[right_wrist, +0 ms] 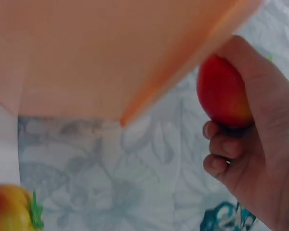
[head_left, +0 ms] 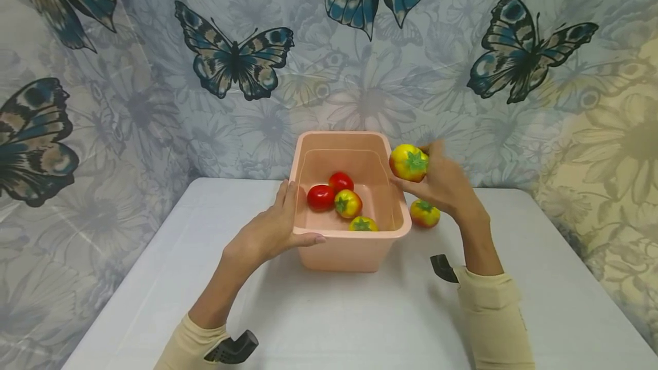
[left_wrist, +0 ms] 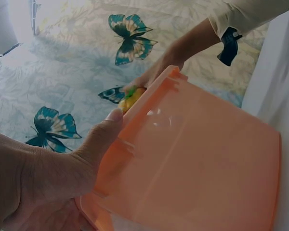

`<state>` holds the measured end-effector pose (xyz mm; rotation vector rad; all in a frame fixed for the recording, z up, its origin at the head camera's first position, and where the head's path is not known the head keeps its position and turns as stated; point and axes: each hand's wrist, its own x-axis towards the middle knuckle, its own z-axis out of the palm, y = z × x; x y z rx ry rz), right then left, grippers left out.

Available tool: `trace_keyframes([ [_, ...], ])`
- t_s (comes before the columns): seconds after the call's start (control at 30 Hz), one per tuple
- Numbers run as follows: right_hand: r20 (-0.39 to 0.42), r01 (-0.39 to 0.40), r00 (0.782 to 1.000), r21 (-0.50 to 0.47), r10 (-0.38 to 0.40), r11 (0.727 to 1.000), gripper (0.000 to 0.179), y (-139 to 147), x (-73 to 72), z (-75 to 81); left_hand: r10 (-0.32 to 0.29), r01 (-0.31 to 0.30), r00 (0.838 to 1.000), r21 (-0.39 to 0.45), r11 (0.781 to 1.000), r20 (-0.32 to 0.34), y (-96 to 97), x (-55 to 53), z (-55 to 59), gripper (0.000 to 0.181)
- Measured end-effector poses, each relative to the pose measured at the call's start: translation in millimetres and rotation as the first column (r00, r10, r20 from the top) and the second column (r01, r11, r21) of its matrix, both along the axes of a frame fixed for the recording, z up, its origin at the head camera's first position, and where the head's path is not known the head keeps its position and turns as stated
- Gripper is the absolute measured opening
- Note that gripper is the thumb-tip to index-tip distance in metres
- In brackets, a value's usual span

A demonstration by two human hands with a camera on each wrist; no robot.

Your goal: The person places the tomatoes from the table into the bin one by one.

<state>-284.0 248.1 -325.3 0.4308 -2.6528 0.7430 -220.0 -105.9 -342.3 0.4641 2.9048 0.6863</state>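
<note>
A peach-coloured plastic bin [head_left: 339, 253] stands on the table. My left hand [head_left: 267, 230] grips its near left corner, thumb along the front rim and fingers against the left side. Beside the right rim, my right hand [head_left: 447, 184] holds up a yellow-and-red fruit [head_left: 408, 163] with a green leafy cap; the right wrist view shows the fruit's red side [right_wrist: 224, 91] between thumb and fingers. Inside the bin lie two red fruits [head_left: 321, 197] and two yellow-red ones [head_left: 348, 204], the nearest partly hidden by the front rim. Another capped fruit [head_left: 424, 214] sits on the table below my right hand.
The white table [head_left: 329, 324] extends around the bin. Behind it hangs a floral cloth [head_left: 370, 90] with large butterflies printed on it. A black device [head_left: 233, 347] sits at the left sleeve, and another [head_left: 444, 268] at the right sleeve.
</note>
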Motion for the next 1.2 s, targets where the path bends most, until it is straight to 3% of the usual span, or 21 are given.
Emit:
trace_keyframes([
  [0.17,-0.078,-0.204,0.976,-0.013,0.203,0.979,0.083,-24,2.3,-2.4,0.001,-0.001,1.0,-0.004,1.0,0.008,0.5,0.4,0.3,0.134],
  [0.3,-0.098,-0.292,0.951,0.038,0.295,0.956,0.094,-40,4.0,-5.2,0.007,-0.007,1.0,-0.011,1.0,0.018,1.0,0.6,0.5,0.134],
  [0.4,-0.096,-0.313,0.943,0.065,0.318,0.948,0.094,-47,6.7,-6.2,0.01,-0.01,1.0,-0.015,1.0,0.029,1.3,0.7,0.6,0.135],
  [0.5,-0.079,-0.33,0.939,0.066,0.335,0.942,0.081,-49,9.4,-5.6,0.003,-0.003,1.0,-0.021,1.0,0.025,1.3,0.6,0.8,0.135],
  [0.6,-0.072,-0.328,0.94,0.083,0.334,0.941,0.068,-45,11.9,-2.6,0.001,-0.001,1.0,-0.02,1.0,0.019,1.3,1.1,1.2,0.134],
  [0.87,-0.077,-0.297,0.949,0.111,0.306,0.948,0.055,-27,13.4,5.6,0.009,-0.009,1.0,-0.026,1.0,0.013,0.5,2.0,1.0,0.134],
  [1.07,-0.068,-0.289,0.952,0.129,0.299,0.949,0.051,-22,13.8,8.0,0.006,-0.006,1.0,-0.024,1.0,0.003,0.4,1.1,0.6,0.132],
  [1.2,-0.106,-0.274,0.951,0.15,0.291,0.95,0.051,-21,13.7,7.6,0.007,-0.006,1.0,-0.017,1.0,0.005,0.5,1.0,0.9,0.132],
])
